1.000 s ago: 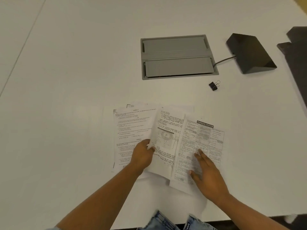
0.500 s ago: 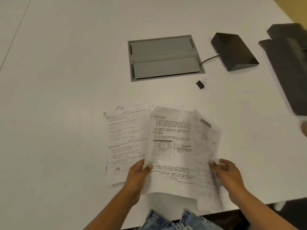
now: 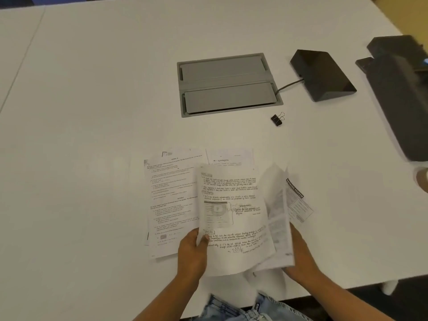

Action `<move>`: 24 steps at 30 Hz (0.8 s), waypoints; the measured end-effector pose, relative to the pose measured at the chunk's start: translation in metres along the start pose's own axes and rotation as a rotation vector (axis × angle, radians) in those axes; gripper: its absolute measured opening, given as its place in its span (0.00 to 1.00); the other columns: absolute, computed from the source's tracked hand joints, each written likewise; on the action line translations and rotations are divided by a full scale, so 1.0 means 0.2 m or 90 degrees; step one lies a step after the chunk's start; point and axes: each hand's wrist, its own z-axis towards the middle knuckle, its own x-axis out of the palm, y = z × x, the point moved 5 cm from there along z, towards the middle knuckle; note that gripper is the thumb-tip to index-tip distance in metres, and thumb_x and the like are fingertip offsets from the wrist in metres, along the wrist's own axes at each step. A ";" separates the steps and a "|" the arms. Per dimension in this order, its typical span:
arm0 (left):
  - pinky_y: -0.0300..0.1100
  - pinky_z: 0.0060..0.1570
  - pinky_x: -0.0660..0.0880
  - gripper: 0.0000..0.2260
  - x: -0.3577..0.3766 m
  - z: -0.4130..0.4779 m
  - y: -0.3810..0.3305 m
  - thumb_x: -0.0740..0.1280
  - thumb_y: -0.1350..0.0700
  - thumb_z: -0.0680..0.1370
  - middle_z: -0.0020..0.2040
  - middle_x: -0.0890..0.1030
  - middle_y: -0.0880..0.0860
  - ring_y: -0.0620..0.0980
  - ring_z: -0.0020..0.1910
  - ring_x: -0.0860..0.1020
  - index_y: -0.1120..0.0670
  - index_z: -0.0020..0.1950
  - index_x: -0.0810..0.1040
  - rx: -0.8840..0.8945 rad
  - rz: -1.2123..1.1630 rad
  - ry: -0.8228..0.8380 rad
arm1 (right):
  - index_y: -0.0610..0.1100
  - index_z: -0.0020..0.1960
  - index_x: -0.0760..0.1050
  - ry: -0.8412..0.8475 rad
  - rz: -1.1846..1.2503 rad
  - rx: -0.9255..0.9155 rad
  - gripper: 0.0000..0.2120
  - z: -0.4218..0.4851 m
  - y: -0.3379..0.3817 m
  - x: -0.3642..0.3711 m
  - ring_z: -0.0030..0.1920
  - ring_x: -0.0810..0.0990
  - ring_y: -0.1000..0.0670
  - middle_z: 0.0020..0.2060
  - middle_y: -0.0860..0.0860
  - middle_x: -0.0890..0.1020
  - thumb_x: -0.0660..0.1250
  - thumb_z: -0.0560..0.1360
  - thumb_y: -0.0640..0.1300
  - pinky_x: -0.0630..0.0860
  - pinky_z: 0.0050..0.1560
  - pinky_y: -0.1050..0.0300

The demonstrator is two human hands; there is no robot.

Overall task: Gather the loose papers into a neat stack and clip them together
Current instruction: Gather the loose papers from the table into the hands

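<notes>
Several printed sheets lie loose at the near edge of the white table. My left hand grips the lower left edge of a handwritten sheet with a diagram, lifted off the table. My right hand holds the bottom of a blurred, curling sheet with a black title bar, raised on its edge beside the first. A printed question sheet lies flat to the left, and another sheet peeks out behind. A black binder clip sits apart, farther back on the right.
A grey flip-lid cable box is set into the table behind the papers. A black wedge-shaped device with a cable stands to its right. A dark flat object lies at the far right. Blue jeans show below the table edge.
Both hands went from pressing on flat sheets to holding them. The right-hand sheet has swung up onto its edge, and the handwritten sheet has been lifted off the table.
</notes>
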 end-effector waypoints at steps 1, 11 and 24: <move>0.46 0.53 0.80 0.09 -0.01 0.00 0.02 0.65 0.60 0.81 0.50 0.84 0.45 0.47 0.50 0.83 0.47 0.55 0.80 -0.007 0.009 0.010 | 0.56 0.71 0.67 0.052 -0.060 -0.011 0.34 0.01 0.02 0.06 0.68 0.74 0.53 0.69 0.53 0.74 0.64 0.70 0.69 0.73 0.67 0.48; 0.42 0.53 0.76 0.12 -0.11 0.04 0.00 0.63 0.63 0.80 0.51 0.81 0.48 0.52 0.54 0.80 0.55 0.63 0.79 0.078 0.160 -0.063 | 0.51 0.79 0.52 0.102 -0.418 -0.047 0.41 0.01 -0.04 0.23 0.79 0.50 0.50 0.79 0.53 0.50 0.41 0.73 0.72 0.52 0.77 0.51; 0.39 0.44 0.76 0.15 -0.22 -0.02 -0.15 0.62 0.57 0.82 0.58 0.84 0.49 0.44 0.46 0.78 0.49 0.67 0.78 0.187 0.303 -0.185 | 0.49 0.79 0.53 0.121 -0.263 -0.052 0.46 0.04 -0.02 0.15 0.76 0.50 0.56 0.76 0.58 0.56 0.45 0.70 0.77 0.49 0.77 0.54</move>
